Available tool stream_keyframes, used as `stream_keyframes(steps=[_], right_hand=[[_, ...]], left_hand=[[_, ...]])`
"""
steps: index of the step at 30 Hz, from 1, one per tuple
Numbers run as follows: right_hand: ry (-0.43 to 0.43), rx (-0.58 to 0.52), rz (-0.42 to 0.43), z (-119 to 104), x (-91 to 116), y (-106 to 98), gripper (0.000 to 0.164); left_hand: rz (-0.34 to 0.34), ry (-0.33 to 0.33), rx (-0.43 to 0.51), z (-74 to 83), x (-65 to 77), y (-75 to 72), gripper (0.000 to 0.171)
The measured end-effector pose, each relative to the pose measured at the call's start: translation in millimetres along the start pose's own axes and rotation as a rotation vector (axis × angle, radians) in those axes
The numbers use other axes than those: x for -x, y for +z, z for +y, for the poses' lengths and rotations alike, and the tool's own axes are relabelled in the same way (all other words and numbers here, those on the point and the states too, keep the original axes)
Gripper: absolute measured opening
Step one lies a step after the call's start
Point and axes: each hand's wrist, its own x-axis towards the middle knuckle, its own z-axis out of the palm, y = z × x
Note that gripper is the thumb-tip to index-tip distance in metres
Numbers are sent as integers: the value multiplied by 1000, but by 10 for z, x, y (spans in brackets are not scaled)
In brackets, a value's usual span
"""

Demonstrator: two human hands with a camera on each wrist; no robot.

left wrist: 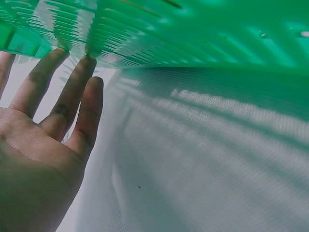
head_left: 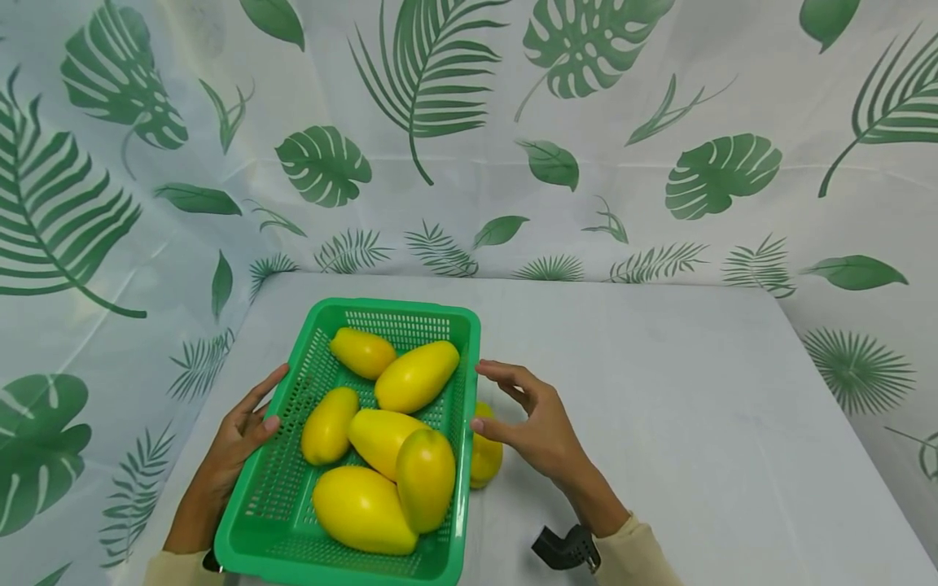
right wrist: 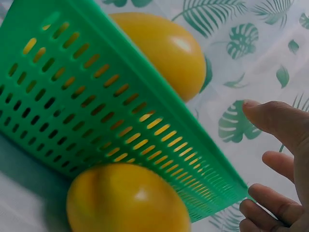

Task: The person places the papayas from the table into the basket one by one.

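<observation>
A green perforated plastic basket [head_left: 271, 488] holds several yellow mangoes [head_left: 362, 511]. Against its left side is my left hand [head_left: 225, 457], thumb near the rim; in the left wrist view its extended fingertips [left wrist: 88, 63] touch the slatted wall from below. My right hand [head_left: 541, 431] is at the right side, thumb and fingers spread apart, fingertips close to the rim. Another mango [head_left: 487, 456] lies on the table just outside the right wall, partly hidden by the basket; the right wrist view shows this mango [right wrist: 128, 200] beside the slotted wall.
The table [head_left: 659, 407] has a white cover. Leaf-patterned white cloth [head_left: 469, 203] hangs behind and along both sides. A black wrist device [head_left: 564, 549] sits by the right sleeve.
</observation>
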Motion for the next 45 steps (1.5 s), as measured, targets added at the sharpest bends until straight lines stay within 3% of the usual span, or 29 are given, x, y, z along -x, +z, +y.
stream_keyframes(steps=[13, 21, 30, 39, 45], right_hand=[[38, 13, -25, 193, 71, 45, 67], [30, -5, -36, 223, 105, 48, 67], [64, 0, -23, 322, 153, 33, 69], [73, -24, -47, 423, 179, 37, 67], [75, -24, -53, 494, 186, 50, 67]], left_hand=[[18, 0, -45, -15, 1, -3, 64], [-27, 0, 65, -4, 3, 2, 64], [5, 13, -71, -20, 5, -2, 64], [-8, 4, 1, -3, 10, 2, 64], [10, 4, -47, -6, 6, 4, 63]])
